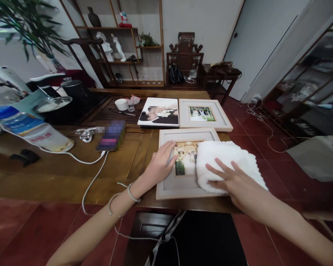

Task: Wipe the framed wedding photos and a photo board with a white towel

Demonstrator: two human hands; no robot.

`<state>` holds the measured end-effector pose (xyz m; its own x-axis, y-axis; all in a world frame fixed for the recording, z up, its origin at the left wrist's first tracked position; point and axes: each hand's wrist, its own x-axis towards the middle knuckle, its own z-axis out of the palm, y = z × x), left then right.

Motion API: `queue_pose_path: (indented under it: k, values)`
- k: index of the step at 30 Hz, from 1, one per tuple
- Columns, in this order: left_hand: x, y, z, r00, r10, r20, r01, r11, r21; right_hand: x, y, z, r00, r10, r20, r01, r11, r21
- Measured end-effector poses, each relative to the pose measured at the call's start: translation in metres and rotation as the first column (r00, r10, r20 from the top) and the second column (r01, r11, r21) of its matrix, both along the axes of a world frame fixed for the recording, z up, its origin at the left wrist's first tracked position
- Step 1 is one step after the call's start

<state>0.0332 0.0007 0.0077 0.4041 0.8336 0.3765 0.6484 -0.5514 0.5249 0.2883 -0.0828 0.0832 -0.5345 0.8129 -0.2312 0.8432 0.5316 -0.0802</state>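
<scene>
A pale wooden picture frame point(166, 190) with a photo inside lies flat at the near edge of a dark wooden table point(72, 177). My left hand point(159, 164) rests flat on the frame's left side, fingers stretched out and reaching the photo's edge. My right hand point(233, 181) lies open, fingers spread, on a white fluffy cloth point(224, 155) that covers the frame's right part. Two more pictures lie further back: an unframed photo print point(158, 111) and a second pale frame point(204, 114).
A phone point(111, 136) with a white charging cable point(91, 181) lies left of the frame. A bag point(30, 127), pots, a white cup point(121, 104) and a tea tray stand at the back left. Shelves and a carved chair stand by the wall. Red tiled floor surrounds the table.
</scene>
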Motion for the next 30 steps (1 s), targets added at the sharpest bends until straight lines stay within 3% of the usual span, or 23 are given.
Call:
queue_pose_path:
  k: [11, 15, 18, 21, 23, 26, 30]
  values:
    - [0.007, -0.014, 0.003, 0.995, 0.029, -0.099, -0.026, 0.999, 0.030, -0.011, -0.009, -0.006, 0.999, -0.052, -0.002, 0.052, 0.996, 0.074]
    - [0.004, -0.010, -0.001, 0.996, 0.012, -0.083, -0.008, 0.999, 0.051, -0.025, 0.028, 0.004, 0.983, -0.074, -0.169, 0.124, 0.943, 0.307]
    - [0.003, -0.007, -0.004, 0.999, 0.008, -0.053, -0.003, 0.995, 0.096, -0.049, 0.072, 0.010, 0.972, 0.056, -0.228, 0.062, 0.876, 0.479]
    - [0.002, -0.003, -0.006, 1.000, -0.002, -0.025, 0.005, 0.993, 0.122, -0.075, 0.111, 0.005, 0.964, 0.235, -0.124, -0.152, 0.871, 0.467]
    - [0.002, 0.000, -0.007, 1.000, -0.015, -0.007, 0.015, 0.993, 0.120, -0.086, 0.127, -0.005, 0.962, 0.269, -0.058, -0.223, 0.887, 0.405]
    - [0.002, 0.002, -0.011, 1.000, -0.016, 0.024, 0.013, 0.993, 0.121, -0.085, 0.133, -0.018, 0.974, 0.227, -0.013, -0.207, 0.910, 0.360]
    - [0.003, 0.000, -0.014, 1.000, 0.011, 0.016, -0.012, 0.995, 0.097, -0.056, 0.123, -0.018, 0.993, 0.115, 0.017, -0.113, 0.916, 0.385]
